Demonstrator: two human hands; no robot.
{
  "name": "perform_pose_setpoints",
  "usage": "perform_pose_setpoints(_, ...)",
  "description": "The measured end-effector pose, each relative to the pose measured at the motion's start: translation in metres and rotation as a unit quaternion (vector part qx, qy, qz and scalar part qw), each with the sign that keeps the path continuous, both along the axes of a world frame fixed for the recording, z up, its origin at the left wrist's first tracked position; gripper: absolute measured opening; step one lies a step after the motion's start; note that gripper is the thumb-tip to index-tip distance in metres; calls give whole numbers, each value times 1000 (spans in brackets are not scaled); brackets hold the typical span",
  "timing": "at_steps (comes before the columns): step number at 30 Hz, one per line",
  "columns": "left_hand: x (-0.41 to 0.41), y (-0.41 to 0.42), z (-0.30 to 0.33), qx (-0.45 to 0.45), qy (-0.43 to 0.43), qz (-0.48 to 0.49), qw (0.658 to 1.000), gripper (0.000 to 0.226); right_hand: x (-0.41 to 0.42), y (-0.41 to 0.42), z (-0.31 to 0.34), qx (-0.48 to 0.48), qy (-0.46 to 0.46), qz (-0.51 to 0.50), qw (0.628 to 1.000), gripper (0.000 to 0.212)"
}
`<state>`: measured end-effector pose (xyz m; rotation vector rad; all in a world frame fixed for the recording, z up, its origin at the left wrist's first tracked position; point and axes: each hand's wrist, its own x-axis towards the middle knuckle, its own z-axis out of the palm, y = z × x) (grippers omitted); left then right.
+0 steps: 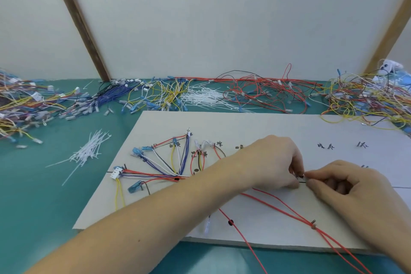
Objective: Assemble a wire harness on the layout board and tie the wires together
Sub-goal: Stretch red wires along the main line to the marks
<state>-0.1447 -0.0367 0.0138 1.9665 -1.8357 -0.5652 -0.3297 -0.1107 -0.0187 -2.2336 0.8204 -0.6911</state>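
So my left hand (274,162) comes in from the lower left on a bare forearm, knuckles up, fingers curled down and pinching at their tips. My right hand (349,187) enters from the lower right, fingers (317,182) curled into a pinch too. The fingertips of both hands almost meet, just beside each other.
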Motion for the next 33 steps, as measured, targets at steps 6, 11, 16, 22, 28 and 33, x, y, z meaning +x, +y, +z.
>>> perform_pose_setpoints(6, -3, 12, 8, -14, -86, -24, 996, 28, -4, -10, -13, -10, 49, -18, 999, 23)
perform_pose_setpoints(11, 40, 68, 31, -129, 44, 45, 990, 28, -20, -35, -43, -16, 39, -44, 998, 36)
perform_pose_setpoints(16, 120, 162, 27, -269, 136, 257, 918, 22, -6, -9, -23, -16, 34, -17, 999, 26)
perform_pose_setpoints(22, 158, 246, -24, -285, 147, 427, 846, 25, 62, 127, 28, -55, 3, 111, 992, 29)
perform_pose_setpoints(28, 141, 259, -57, -253, 151, 430, 854, 19, 120, 197, 36, -84, -51, 253, 962, 16)
perform_pose_setpoints(33, 141, 258, -55, -251, 124, 391, 877, 9, 155, 227, 27, -92, 140, 265, 950, 36)
